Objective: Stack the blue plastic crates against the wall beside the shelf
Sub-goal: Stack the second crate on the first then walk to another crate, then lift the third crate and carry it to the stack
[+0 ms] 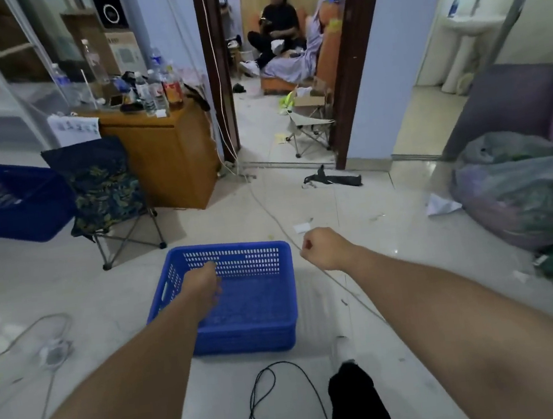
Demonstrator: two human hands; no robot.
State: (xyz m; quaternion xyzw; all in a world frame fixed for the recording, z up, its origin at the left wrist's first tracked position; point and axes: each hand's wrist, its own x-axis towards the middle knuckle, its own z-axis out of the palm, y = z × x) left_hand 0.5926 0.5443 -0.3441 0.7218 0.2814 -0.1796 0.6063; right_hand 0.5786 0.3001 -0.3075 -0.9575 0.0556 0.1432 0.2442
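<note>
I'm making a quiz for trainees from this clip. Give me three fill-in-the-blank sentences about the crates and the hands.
1. The near crate on the floor is coloured ____.
2. The ____ hand reaches into that crate.
3. The right hand is closed in a fist, to the ____ of the crate.

Missing words: blue; left; right

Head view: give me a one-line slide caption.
Left hand over the near blue crate on the floor, right hand fisted beside it; second blue crate far left.
</note>
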